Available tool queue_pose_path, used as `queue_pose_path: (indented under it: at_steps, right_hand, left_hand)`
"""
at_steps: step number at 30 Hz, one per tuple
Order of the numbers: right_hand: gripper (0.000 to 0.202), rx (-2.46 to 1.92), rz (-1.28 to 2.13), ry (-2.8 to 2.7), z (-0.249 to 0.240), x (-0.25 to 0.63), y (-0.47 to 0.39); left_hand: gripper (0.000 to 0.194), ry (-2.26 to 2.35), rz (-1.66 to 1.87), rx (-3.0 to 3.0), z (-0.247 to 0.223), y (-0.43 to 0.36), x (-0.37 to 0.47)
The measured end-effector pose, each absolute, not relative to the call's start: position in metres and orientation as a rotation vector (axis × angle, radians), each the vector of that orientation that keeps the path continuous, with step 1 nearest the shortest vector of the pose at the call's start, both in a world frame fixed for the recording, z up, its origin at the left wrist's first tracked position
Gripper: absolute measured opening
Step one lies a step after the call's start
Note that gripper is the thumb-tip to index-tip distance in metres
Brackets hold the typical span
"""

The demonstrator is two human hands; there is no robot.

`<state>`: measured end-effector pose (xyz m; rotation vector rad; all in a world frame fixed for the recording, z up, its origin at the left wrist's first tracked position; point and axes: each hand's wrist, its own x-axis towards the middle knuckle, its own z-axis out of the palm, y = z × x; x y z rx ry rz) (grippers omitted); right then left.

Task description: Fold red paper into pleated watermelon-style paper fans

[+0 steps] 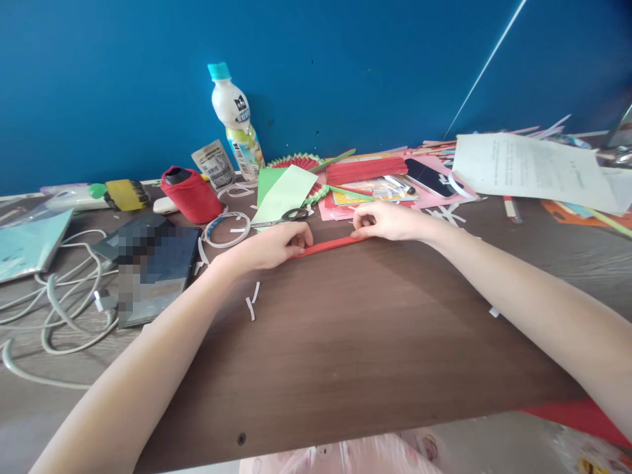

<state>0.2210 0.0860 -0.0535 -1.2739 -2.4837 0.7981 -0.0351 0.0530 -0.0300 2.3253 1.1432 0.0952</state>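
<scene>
A narrow, folded red paper strip (332, 246) lies along the brown tabletop. My left hand (284, 245) pinches its left end, thumb and fingers closed together. At the other end, my right hand (378, 222) has thumb and forefinger pressed onto the strip. Just behind the left hand are scissors (295, 214) and a pale green paper sheet (289, 191). Beyond the right hand sit a stack of pleated red paper (365, 170) and a dark-screened phone (428, 176).
A white drink bottle (236, 122) stands against the blue wall. At left are a red cloth-wrapped object (191, 195), a roll of tape (226, 230), coiled white cables (74, 316) and a dark tablet-like slab (162, 263). A printed sheet (528, 168) lies at right. White paper scraps (252, 303) dot the table.
</scene>
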Motion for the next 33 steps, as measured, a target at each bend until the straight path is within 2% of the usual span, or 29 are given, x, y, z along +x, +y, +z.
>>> queue_pose_path:
  at_steps: [3, 9, 14, 21, 28, 33]
  right_hand:
    - [0.030, -1.295, 0.744, -2.511, -0.056, 0.223, 0.088]
    - [0.043, -1.429, 0.629, -2.579, -0.058, 0.226, 0.088]
    - [0.035, -1.411, 0.723, -2.659, -0.049, 0.227, 0.088]
    - [0.019, -1.406, 0.905, -2.742, -0.031, 0.234, 0.085]
    - [0.019, -1.524, 0.820, -2.712, -0.031, 0.238, 0.087]
    - [0.013, -1.384, 0.871, -2.716, -0.024, 0.230, 0.079]
  left_hand:
    - [0.018, 1.124, 0.090, 2.347, -0.031, 0.053, -0.036]
    - [0.039, 1.017, 0.055, 2.518, -0.032, 0.052, -0.036]
    - [0.045, 1.036, -0.041, 2.663, -0.033, 0.050, -0.036]
    - [0.047, 1.042, -0.073, 2.689, -0.032, 0.049, -0.037]
    - [0.044, 1.042, -0.087, 2.655, -0.032, 0.051, -0.039]
    - [0.040, 1.094, -0.063, 2.575, -0.026, 0.047, -0.035]
